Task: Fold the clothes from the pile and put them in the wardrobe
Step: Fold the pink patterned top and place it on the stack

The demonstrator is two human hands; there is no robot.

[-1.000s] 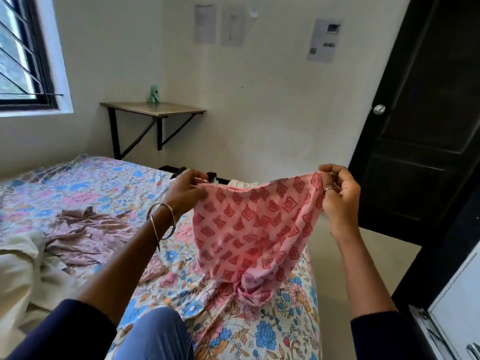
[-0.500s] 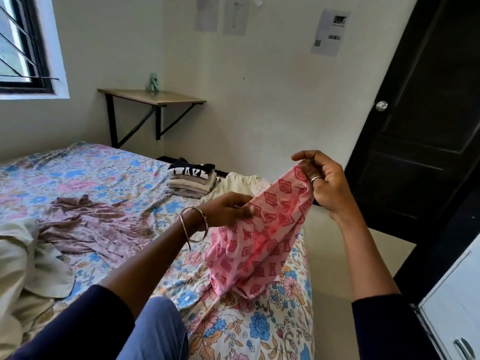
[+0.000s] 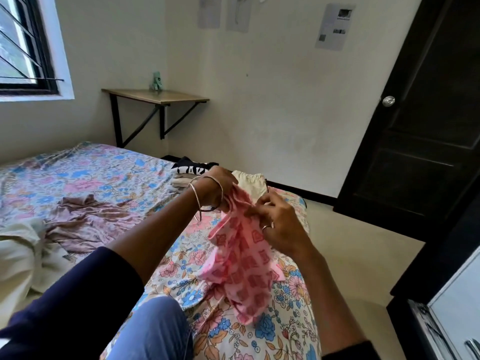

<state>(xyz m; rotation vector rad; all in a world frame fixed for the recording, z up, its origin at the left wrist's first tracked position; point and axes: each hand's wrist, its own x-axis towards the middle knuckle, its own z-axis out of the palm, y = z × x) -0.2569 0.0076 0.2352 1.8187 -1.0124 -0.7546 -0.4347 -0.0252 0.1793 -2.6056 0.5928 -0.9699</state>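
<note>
Both hands, left hand [image 3: 217,189] and right hand [image 3: 279,224], pinching top edge of pink printed garment [image 3: 244,266] together, cloth hanging lengthwise straight below fingers over floral bed [image 3: 104,175], folded stack [image 3: 187,175] just beyond left hand.

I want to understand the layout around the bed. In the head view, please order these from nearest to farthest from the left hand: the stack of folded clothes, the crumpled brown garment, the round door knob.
From the left hand:
1. Stack of folded clothes: just behind the hand, at the bed's far edge.
2. Crumpled brown garment: to the left, spread on the floral bedsheet.
3. Round door knob: far right, on the dark door.
</note>
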